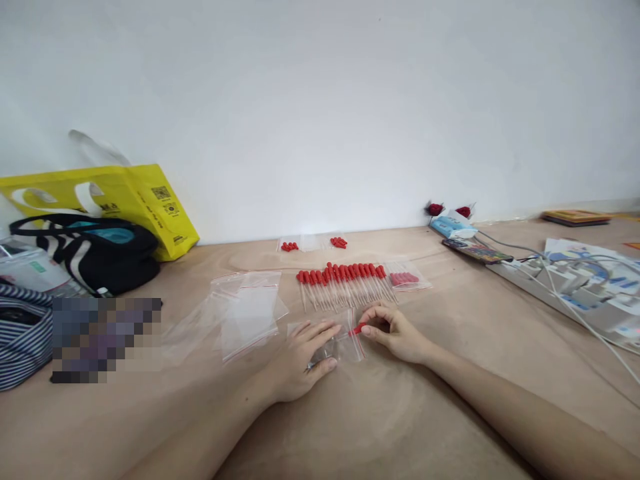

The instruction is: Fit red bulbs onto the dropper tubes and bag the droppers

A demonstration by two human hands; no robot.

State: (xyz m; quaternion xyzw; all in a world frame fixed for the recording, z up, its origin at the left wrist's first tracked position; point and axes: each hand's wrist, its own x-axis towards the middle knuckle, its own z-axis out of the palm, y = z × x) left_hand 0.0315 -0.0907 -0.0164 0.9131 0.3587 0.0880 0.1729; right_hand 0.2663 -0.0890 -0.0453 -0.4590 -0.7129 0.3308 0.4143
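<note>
- A clear zip bag (345, 345) is lying on the tabletop (320, 433), its red-striped end facing the right hand (395, 333).
- The right hand is pinching a red piece (359, 327) between thumb and fingers, right at that striped end.
- The left hand (310, 350) is resting palm down over the bag, fingers apart and thumb spreading away.
- A filled zip bag (404, 279) is holding red pieces, beside the row of red-capped clear sticks (345, 283).
- Farther back, two groups of red pieces (289, 247) are sitting in clear bags near the wall (320, 120).
- Flat clear bags (250, 313) are overlapping left of the row.
- Both forearms are angling inward.
</note>
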